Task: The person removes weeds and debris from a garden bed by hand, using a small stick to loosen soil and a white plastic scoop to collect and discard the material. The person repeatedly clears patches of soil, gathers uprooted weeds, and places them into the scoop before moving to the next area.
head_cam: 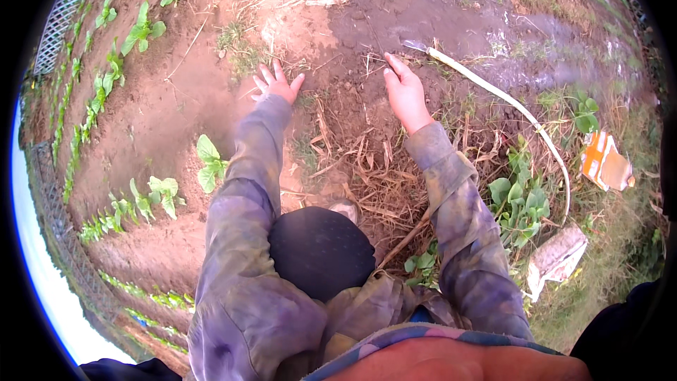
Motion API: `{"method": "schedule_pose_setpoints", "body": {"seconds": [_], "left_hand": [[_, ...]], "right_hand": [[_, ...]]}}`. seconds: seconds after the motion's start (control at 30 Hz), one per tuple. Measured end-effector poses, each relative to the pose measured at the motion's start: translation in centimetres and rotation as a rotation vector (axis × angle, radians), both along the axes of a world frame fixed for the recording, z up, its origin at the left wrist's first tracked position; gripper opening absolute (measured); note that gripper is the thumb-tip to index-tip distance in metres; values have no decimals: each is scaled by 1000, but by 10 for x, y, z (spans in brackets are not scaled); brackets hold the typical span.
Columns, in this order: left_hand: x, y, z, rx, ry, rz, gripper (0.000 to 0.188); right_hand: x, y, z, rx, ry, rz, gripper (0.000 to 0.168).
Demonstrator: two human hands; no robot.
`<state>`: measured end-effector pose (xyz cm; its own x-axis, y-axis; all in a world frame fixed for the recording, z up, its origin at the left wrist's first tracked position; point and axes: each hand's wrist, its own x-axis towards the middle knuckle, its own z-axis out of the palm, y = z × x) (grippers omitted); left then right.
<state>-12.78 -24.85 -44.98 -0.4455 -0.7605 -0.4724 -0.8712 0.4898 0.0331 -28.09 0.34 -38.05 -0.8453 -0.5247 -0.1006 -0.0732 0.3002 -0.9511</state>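
Note:
My left hand point(277, 83) is held over the bare soil with its fingers spread and nothing in them. To its right, my right hand point(407, 92) is turned edge-on, thumb and forefinger extended and slightly apart. A thin dark stalk point(376, 37) runs beyond that forefinger's tip; no grip on it shows. Close by on the right lies the tip of a pale hose point(497, 91), which curves back toward me across wet ground. Dry straw point(383, 174) litters the soil between my forearms.
Rows of leafy seedlings point(142, 29) grow on the left, with one young plant point(210, 164) beside my left sleeve. A mesh fence point(69, 16) borders the plot. On the right are broad-leaved plants point(521, 198), an orange-and-white packet point(605, 161) and a whitish block point(558, 259).

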Motion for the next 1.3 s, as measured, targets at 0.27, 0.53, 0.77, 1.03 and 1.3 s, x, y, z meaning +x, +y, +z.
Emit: {"method": "schedule_pose_setpoints", "body": {"seconds": [0.27, 0.53, 0.77, 1.03, 1.3], "left_hand": [[6, -10, -12, 65, 25, -18, 106], [8, -12, -16, 63, 30, -20, 107], [6, -11, -9, 47, 24, -30, 106], [4, -7, -12, 6, -1, -23, 103], [7, -12, -19, -41, -23, -38, 103]], "right_hand": [[69, 76, 54, 61, -201, 48, 39], [54, 68, 74, 29, -192, 35, 39], [-4, 11, 35, -78, -155, -67, 38], [9, 24, 10, -32, -158, -53, 38], [77, 110, 48, 149, -69, 52, 38]]}}
